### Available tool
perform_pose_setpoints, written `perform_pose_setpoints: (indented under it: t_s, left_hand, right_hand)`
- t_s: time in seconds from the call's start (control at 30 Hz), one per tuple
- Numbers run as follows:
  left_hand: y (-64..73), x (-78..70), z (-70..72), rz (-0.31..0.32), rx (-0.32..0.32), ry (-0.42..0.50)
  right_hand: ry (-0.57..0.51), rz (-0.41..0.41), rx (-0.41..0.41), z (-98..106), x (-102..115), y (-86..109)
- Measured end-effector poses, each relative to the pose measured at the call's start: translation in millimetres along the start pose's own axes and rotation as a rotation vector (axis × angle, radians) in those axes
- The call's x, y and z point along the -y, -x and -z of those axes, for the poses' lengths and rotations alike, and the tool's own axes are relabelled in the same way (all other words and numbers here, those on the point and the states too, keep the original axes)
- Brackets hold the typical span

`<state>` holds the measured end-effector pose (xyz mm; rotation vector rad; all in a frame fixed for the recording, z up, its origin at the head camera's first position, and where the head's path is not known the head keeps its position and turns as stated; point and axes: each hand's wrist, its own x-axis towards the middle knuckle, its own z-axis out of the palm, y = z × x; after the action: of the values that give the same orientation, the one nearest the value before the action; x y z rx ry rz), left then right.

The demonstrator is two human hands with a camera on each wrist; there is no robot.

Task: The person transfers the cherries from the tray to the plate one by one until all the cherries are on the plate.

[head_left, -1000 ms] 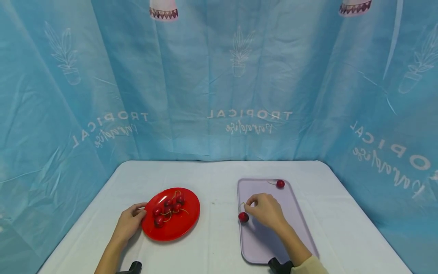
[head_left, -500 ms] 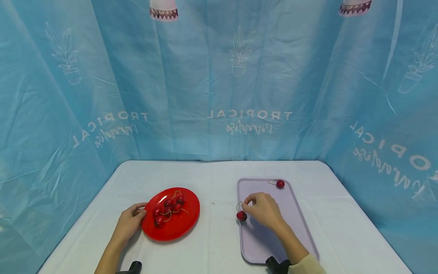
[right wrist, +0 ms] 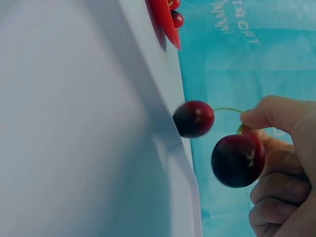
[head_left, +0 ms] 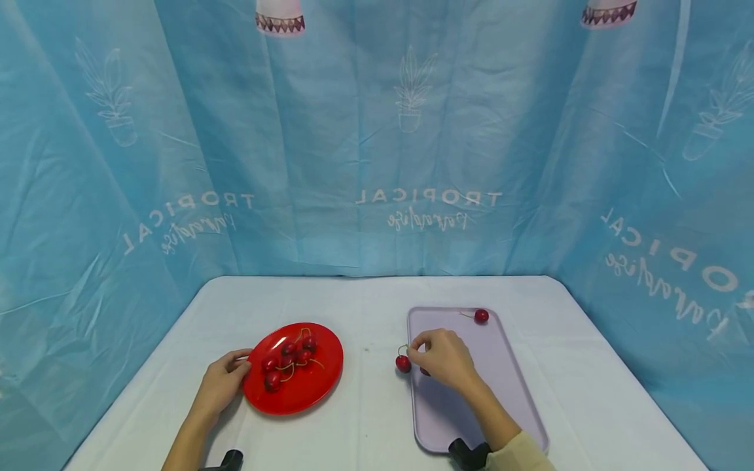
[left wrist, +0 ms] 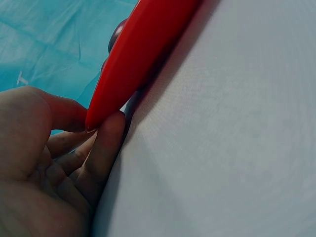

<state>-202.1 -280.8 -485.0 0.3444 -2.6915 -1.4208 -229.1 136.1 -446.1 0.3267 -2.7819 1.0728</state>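
Observation:
My left hand (head_left: 222,381) pinches the rim of a round red plate (head_left: 312,392), thumb on top and a fingertip underneath in the left wrist view. Several dark red cherries with green stems, one of them a cherry (head_left: 273,381) near the front, lie on that plate. Between thumb and index finger, my right hand (head_left: 446,358) pinches two cherries by their stems over the left edge of a pale purple tray (head_left: 471,418). One cherry (right wrist: 193,119) hangs at the tray's rim, and the other cherry (right wrist: 238,160) hangs closer to the fingers, mostly hidden in the head view.
Another cherry (head_left: 481,316) with its stem lies at the far end of the tray. A white cloth (head_left: 365,418) covers the table between plate and tray. Blue printed curtains (head_left: 377,144) stand behind and at both sides.
My right hand has moved a little left with the cherries, bringing one past the tray's left edge and the second into sight. The left hand and plate have stayed in place.

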Motion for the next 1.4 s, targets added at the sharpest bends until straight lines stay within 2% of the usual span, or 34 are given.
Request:
perform_pose_setpoints:
  t_s: [0.47,0.8,1.4]
  left_hand:
    - [-2.3,3.4,-1.6,0.000,-0.010,0.000]
    - [-0.4,5.8,-1.8,-0.030,-0.018,-0.005]
    - [2.6,1.4,-1.1,-0.009,-0.011,0.012]
  right_hand:
    - [-0.043,0.012,-0.012,-12.7,9.7,-4.2]
    - [-0.077,0.058,-0.008,-19.6,14.6,-8.1]
    - [-0.067,0.083,-0.009,-30.3,30.3,-13.5]
